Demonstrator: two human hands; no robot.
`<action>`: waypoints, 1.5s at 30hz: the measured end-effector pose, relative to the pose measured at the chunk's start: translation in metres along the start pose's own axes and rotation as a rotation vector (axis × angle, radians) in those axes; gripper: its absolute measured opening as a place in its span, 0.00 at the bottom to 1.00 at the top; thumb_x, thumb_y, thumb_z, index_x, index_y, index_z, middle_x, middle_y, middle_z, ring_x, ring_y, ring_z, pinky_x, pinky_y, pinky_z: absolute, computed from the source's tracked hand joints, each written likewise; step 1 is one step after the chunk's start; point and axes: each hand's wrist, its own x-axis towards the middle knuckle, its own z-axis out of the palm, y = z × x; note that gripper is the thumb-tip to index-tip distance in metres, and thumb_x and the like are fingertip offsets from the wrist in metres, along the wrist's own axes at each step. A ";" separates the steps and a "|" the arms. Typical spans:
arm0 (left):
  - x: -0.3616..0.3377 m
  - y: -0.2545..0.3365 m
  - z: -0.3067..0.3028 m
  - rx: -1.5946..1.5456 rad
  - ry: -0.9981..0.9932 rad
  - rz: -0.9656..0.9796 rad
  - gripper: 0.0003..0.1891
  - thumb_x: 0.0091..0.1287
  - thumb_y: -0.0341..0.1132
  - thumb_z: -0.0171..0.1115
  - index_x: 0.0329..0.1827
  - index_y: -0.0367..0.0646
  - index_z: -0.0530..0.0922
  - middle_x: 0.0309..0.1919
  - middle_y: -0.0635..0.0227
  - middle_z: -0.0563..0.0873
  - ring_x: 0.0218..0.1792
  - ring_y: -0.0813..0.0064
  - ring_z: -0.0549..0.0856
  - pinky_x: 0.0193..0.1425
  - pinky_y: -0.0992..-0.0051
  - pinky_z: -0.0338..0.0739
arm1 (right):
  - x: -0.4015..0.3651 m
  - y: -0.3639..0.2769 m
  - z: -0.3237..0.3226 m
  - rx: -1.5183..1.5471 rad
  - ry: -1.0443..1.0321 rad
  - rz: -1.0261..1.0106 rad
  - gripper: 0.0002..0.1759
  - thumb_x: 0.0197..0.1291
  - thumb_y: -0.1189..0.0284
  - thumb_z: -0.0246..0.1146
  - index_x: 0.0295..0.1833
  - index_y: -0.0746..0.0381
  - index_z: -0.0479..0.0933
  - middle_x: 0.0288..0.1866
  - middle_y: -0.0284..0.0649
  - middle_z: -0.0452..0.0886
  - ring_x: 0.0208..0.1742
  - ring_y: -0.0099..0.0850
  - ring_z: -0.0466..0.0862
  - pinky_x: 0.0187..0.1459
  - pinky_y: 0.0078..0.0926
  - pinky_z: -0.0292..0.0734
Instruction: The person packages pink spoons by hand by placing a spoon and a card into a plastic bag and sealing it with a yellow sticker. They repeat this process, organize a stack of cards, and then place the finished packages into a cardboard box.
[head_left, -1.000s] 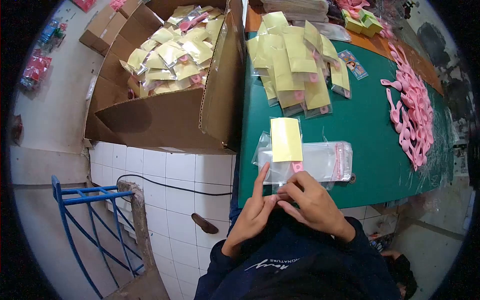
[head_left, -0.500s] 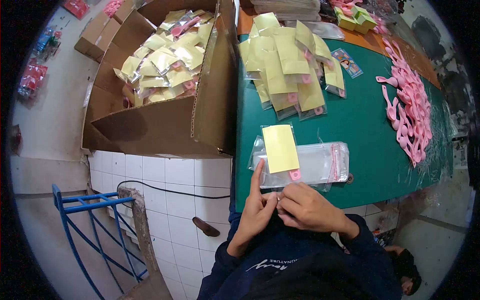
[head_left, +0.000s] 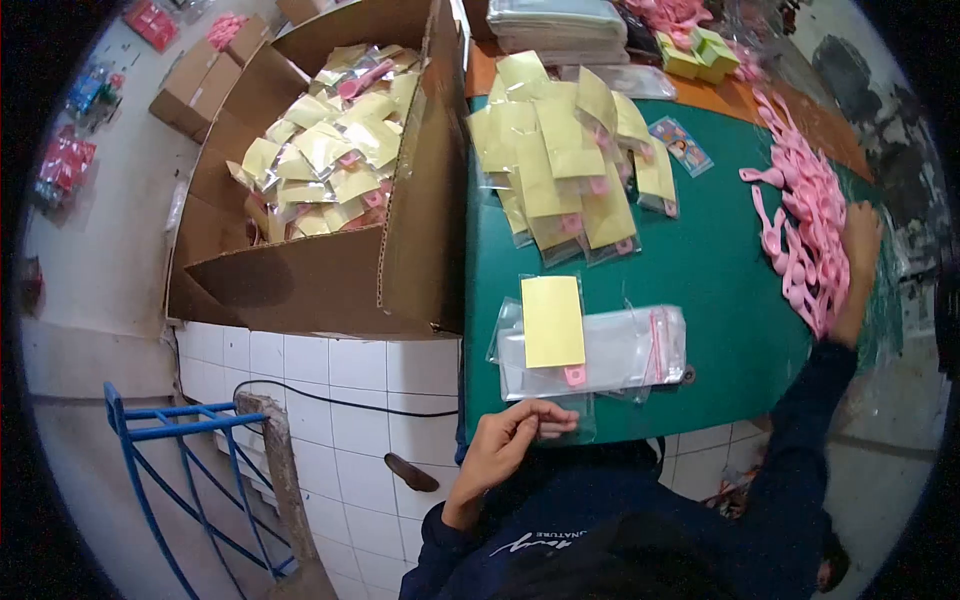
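Note:
My left hand (head_left: pixel 515 435) is at the front edge of the green table (head_left: pixel 720 240), fingers closed on a clear plastic bag (head_left: pixel 580 415). Just beyond it, a bag with a yellow card (head_left: pixel 553 322) and a pink tab lies on a stack of clear bags (head_left: pixel 625 350). My right hand (head_left: pixel 862 235) reaches to the far side of the pink spoons (head_left: pixel 815 225); its fingertips are hard to make out. A pile of packed yellow cards (head_left: pixel 560 150) lies at the back of the table.
Left of the table stands a large open cardboard box (head_left: pixel 290 280) holding many packed cards. A small colourful card (head_left: pixel 682 145) is near the pile. At the back are stacked plastic bags (head_left: pixel 555 25) and yellow-green blocks (head_left: pixel 697 55). A blue metal rack (head_left: pixel 190 430) stands lower left.
My right hand has left my left hand and moved far right to the pink spoons. My left hand's raised index finger has folded down over a clear bag.

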 end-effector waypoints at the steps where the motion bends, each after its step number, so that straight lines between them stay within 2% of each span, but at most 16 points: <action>1: 0.000 -0.001 0.000 -0.022 -0.008 0.002 0.15 0.71 0.22 0.34 0.49 0.27 0.72 0.50 0.49 0.79 0.52 0.67 0.81 0.58 0.71 0.74 | -0.018 -0.012 0.002 0.758 0.506 -0.261 0.14 0.55 0.76 0.56 0.49 0.65 0.71 0.43 0.46 0.76 0.43 0.40 0.78 0.48 0.33 0.71; 3: -0.001 0.000 0.002 -0.147 -0.010 -0.025 0.15 0.70 0.22 0.35 0.49 0.26 0.72 0.50 0.50 0.80 0.52 0.67 0.81 0.59 0.72 0.73 | -0.107 -0.084 -0.077 1.403 0.230 -0.385 0.17 0.49 0.78 0.58 0.48 0.63 0.69 0.40 0.40 0.71 0.41 0.28 0.73 0.45 0.24 0.70; 4: 0.000 0.001 0.003 -0.203 -0.015 -0.041 0.15 0.70 0.22 0.35 0.48 0.26 0.72 0.50 0.51 0.80 0.52 0.67 0.81 0.59 0.72 0.73 | -0.157 -0.113 -0.104 1.492 0.152 -0.550 0.20 0.45 0.74 0.64 0.46 0.62 0.68 0.40 0.42 0.70 0.44 0.32 0.73 0.46 0.25 0.70; 5: 0.000 0.003 0.005 -0.199 -0.015 -0.045 0.14 0.70 0.22 0.35 0.49 0.26 0.72 0.50 0.51 0.80 0.52 0.68 0.81 0.59 0.72 0.73 | -0.185 -0.133 -0.119 1.292 0.317 -0.876 0.27 0.41 0.70 0.72 0.47 0.61 0.68 0.45 0.44 0.69 0.46 0.36 0.72 0.48 0.26 0.70; 6: -0.003 0.007 0.009 -0.193 -0.016 -0.055 0.14 0.70 0.23 0.36 0.49 0.27 0.72 0.49 0.52 0.80 0.51 0.68 0.81 0.59 0.73 0.72 | -0.219 -0.152 -0.133 1.369 0.096 -0.981 0.32 0.38 0.67 0.76 0.49 0.60 0.68 0.50 0.47 0.66 0.49 0.40 0.71 0.48 0.30 0.73; 7: -0.006 0.009 0.010 -0.186 -0.018 -0.069 0.14 0.70 0.23 0.36 0.49 0.27 0.72 0.49 0.52 0.80 0.51 0.69 0.81 0.59 0.73 0.72 | -0.247 -0.171 -0.134 1.551 -0.076 -1.048 0.30 0.40 0.71 0.73 0.52 0.59 0.70 0.48 0.46 0.68 0.43 0.39 0.74 0.45 0.32 0.75; 11: -0.016 0.012 0.000 -0.009 -0.174 -0.002 0.13 0.70 0.24 0.41 0.50 0.31 0.73 0.47 0.55 0.81 0.49 0.72 0.81 0.58 0.73 0.72 | -0.262 -0.195 -0.139 1.623 -0.024 -1.076 0.14 0.47 0.77 0.68 0.42 0.62 0.75 0.46 0.44 0.67 0.39 0.32 0.77 0.39 0.25 0.77; 13: -0.024 0.012 0.001 -0.052 -0.007 -0.049 0.12 0.69 0.23 0.42 0.51 0.32 0.72 0.47 0.57 0.81 0.50 0.72 0.80 0.57 0.73 0.73 | -0.262 -0.191 -0.136 1.634 -0.012 -1.170 0.11 0.48 0.78 0.67 0.39 0.63 0.75 0.46 0.43 0.67 0.39 0.31 0.77 0.39 0.25 0.78; 18: -0.014 0.002 0.003 0.329 0.062 0.281 0.14 0.62 0.20 0.55 0.52 0.35 0.71 0.48 0.59 0.78 0.45 0.72 0.81 0.51 0.75 0.76 | -0.268 -0.183 -0.138 1.792 -0.218 -1.019 0.13 0.41 0.80 0.72 0.35 0.63 0.78 0.46 0.42 0.68 0.43 0.30 0.77 0.41 0.25 0.77; 22: -0.011 0.008 0.008 0.685 0.159 0.262 0.09 0.57 0.22 0.63 0.40 0.37 0.76 0.44 0.61 0.78 0.38 0.71 0.82 0.42 0.77 0.77 | -0.276 -0.174 -0.143 1.812 -0.294 -0.878 0.11 0.41 0.81 0.71 0.33 0.63 0.78 0.45 0.42 0.68 0.43 0.30 0.77 0.41 0.25 0.77; 26: -0.012 0.004 0.017 0.669 0.248 0.265 0.07 0.55 0.24 0.66 0.35 0.36 0.77 0.38 0.63 0.80 0.36 0.73 0.82 0.38 0.78 0.76 | -0.282 -0.167 -0.145 1.784 -0.362 -0.767 0.10 0.48 0.79 0.68 0.37 0.64 0.76 0.44 0.42 0.72 0.43 0.27 0.77 0.43 0.24 0.78; 29: -0.015 0.005 0.022 0.655 0.304 0.221 0.07 0.55 0.24 0.66 0.34 0.36 0.77 0.36 0.63 0.80 0.34 0.73 0.82 0.38 0.78 0.76 | -0.291 -0.169 -0.143 2.028 -0.813 -0.483 0.06 0.54 0.79 0.65 0.37 0.67 0.74 0.40 0.41 0.76 0.39 0.23 0.79 0.39 0.21 0.80; 32: -0.015 0.002 0.027 0.602 0.358 0.203 0.06 0.55 0.24 0.66 0.33 0.36 0.77 0.35 0.63 0.80 0.33 0.74 0.82 0.37 0.80 0.77 | -0.298 -0.177 -0.145 2.179 -0.949 -0.311 0.05 0.59 0.80 0.60 0.37 0.71 0.72 0.38 0.41 0.78 0.35 0.22 0.81 0.35 0.18 0.81; 38: -0.017 -0.006 0.034 0.456 0.431 0.120 0.05 0.58 0.23 0.63 0.34 0.36 0.76 0.34 0.66 0.81 0.33 0.82 0.80 0.35 0.84 0.76 | -0.301 -0.182 -0.145 2.137 -0.954 -0.188 0.06 0.59 0.82 0.59 0.40 0.72 0.68 0.35 0.43 0.79 0.33 0.26 0.83 0.33 0.19 0.82; 41: -0.019 -0.013 0.040 0.061 0.538 -0.006 0.06 0.60 0.21 0.60 0.39 0.36 0.75 0.37 0.67 0.80 0.33 0.83 0.79 0.35 0.85 0.75 | -0.302 -0.183 -0.145 2.158 -0.916 -0.153 0.07 0.59 0.83 0.59 0.40 0.70 0.67 0.36 0.44 0.79 0.33 0.26 0.83 0.33 0.19 0.82; 45: -0.021 -0.023 0.033 0.107 0.422 0.118 0.09 0.61 0.20 0.57 0.44 0.36 0.74 0.45 0.64 0.77 0.35 0.83 0.79 0.34 0.85 0.75 | -0.306 -0.185 -0.142 2.166 -0.874 -0.225 0.11 0.58 0.84 0.58 0.47 0.71 0.71 0.36 0.43 0.79 0.33 0.25 0.83 0.33 0.18 0.82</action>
